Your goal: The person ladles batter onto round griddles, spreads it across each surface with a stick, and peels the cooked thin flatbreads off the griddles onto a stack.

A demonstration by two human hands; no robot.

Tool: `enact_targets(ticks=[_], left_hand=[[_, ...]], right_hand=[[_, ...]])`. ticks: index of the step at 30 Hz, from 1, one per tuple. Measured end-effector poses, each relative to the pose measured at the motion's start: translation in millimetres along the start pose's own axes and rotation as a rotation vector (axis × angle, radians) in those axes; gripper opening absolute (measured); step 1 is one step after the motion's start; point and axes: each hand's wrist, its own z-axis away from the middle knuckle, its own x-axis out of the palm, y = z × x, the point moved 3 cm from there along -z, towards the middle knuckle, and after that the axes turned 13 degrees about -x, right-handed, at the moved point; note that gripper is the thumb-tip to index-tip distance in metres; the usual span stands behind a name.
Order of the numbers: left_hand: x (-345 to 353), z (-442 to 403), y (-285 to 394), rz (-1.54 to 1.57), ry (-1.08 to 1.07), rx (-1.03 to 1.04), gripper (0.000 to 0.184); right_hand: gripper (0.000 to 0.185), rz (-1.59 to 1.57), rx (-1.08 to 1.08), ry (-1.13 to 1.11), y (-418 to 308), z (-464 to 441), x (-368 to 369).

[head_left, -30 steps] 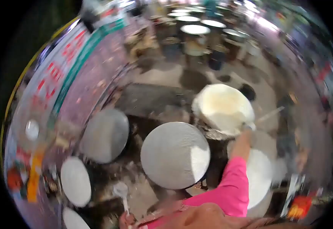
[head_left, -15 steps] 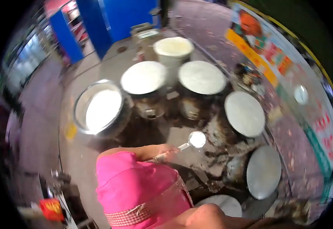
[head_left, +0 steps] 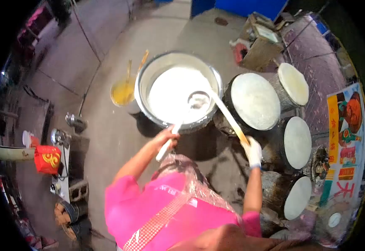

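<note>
In the head view a large metal pot (head_left: 142, 108) full of white liquid (head_left: 165, 94) stands in front of me. My left hand (head_left: 168, 138), bare, is closed round a white-handled ladle (head_left: 164, 149); the far end reaches into the pot and merges with the bright white. My right hand (head_left: 252, 152), in a white glove, grips a long-handled ladle (head_left: 229, 117). Its handle is pale, more yellow near the glove. The round bowl lies over the liquid at the pot's right side, touching or partly sunk in it; I cannot tell which.
Several dark-sided pots with white tops, like this near one (head_left: 255, 101), curve round my right. A yellow container (head_left: 122, 93) with sticks stands left of the pot. Farther left are a red bag (head_left: 47, 159) and a metal vessel (head_left: 76, 122). A printed banner (head_left: 346, 138) edges the right.
The view has swung left and the large pot is now central. My left hand's ladle, earlier out over the floor with white in it, now points into the pot. My right hand has come into view.
</note>
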Motion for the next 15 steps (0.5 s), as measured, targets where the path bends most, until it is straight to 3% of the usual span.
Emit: enact_targets(ticks=[1,3,7,9,11,13,14,15], left_hand=[[-26,-15,15,0.044,0.044,-0.017,0.052],[-78,-61,37,-0.005,0.15,-0.025,0.023],[-233,-243,-11,0.163,0.489,-0.232,0.029],[-212,-230,7,0.118,0.594,-0.244,0.029],[-199,-216,15,0.072,0.642,-0.241,0.03],[-191,-209,17,0.047,0.667,-0.237,0.031],[-188,-207,15,0.037,0.68,-0.239,0.031],[-185,-207,18,0.027,0.69,-0.236,0.031]], right_hand=[[0.029,0.104,0.005,-0.151,-41,-39,2],[0.025,0.31,-0.157,-0.34,-81,-107,29],[0.019,0.612,-0.537,-0.354,-116,-149,109],[0.022,0.534,-0.591,-0.486,-140,-158,117],[0.026,0.306,-0.379,-0.474,-151,-173,86],[0.029,0.417,-0.18,-0.443,-107,-168,111],[0.033,0.499,-0.277,-0.544,-89,-155,129],[0.032,0.528,-0.234,-0.636,-100,-148,133]])
